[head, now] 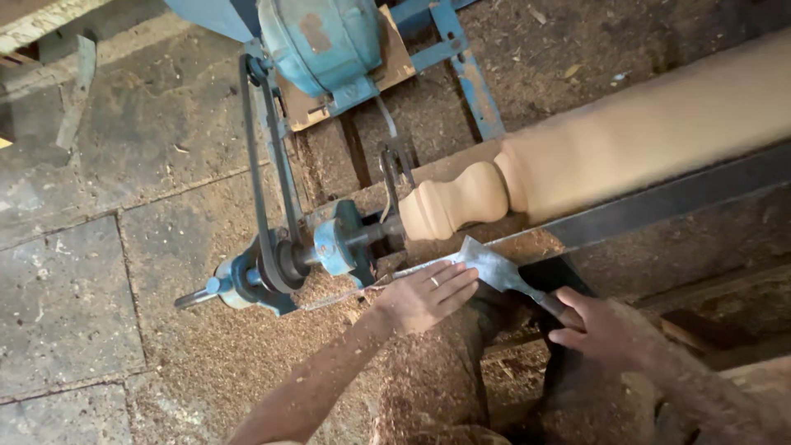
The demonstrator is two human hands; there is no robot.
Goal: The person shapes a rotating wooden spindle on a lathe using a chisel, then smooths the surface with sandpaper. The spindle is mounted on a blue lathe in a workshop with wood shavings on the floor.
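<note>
— What's around the turned wooden post (577, 165)?
— Blue motor (321, 41), drive belt (262, 173), sawdust over the stone floor (66, 280).
— The hands?
— Left hand (424, 295) lies flat, fingers together, on the chisel (494, 268) at the steel rest (659, 206); right hand (606, 330) fingers clamp its handle.

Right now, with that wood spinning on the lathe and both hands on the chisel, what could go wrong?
The chisel could catch in the spinning wood and kick back at the right hand on its handle. The left hand steadies the blade on the metal rest, near the wood; a slip might bring its fingers against it. The drive belt looks unguarded, and might snag a hand or clothing.
</note>
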